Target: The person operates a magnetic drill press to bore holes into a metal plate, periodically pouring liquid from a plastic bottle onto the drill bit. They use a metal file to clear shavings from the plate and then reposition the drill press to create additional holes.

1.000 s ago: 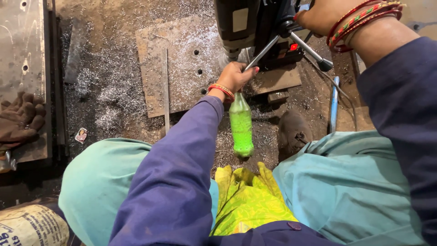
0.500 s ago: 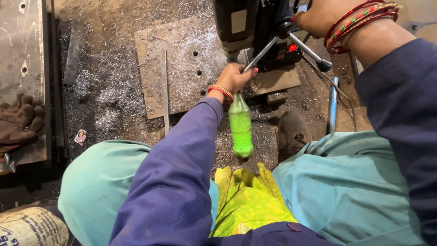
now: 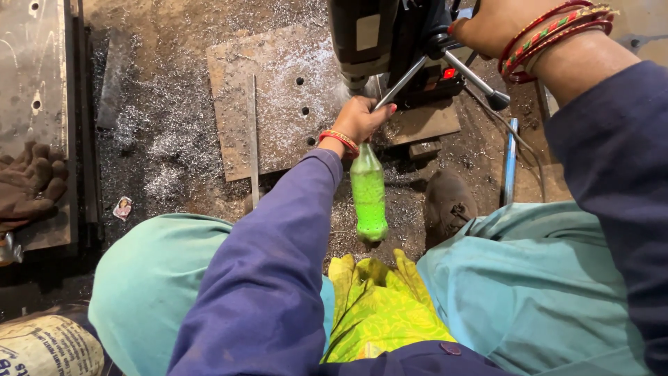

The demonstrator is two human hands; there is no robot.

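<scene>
Head view shows the left hand (image 3: pixel 362 118) clenched around the neck of a green plastic bottle (image 3: pixel 368 198), which hangs body-down toward the person's lap while its top end points at the drill bit of a dark drill press (image 3: pixel 365 42). The fingers (image 3: pixel 379 111) sit right under the drill head, touching or nearly touching the spot where the bit meets the steel plate (image 3: pixel 278 104) on the floor.

That closeness is the main risk: a turning bit could catch a finger, the red bangle on the wrist or the blue sleeve, and hot metal shavings (image 3: pixel 160 146) lying across the floor could cut bare skin. The bottle, gripped only at the neck, could also slip.

The right hand (image 3: pixel 497 28) is raised at the top edge of the frame, closed on the press's feed handle (image 3: pixel 473 76), wrist bent and ringed with red bangles. The left arm stretches forward, nearly straight, between the knees of the crouching person. Worn gloves (image 3: pixel 28 184) lie at the floor's left edge.
</scene>
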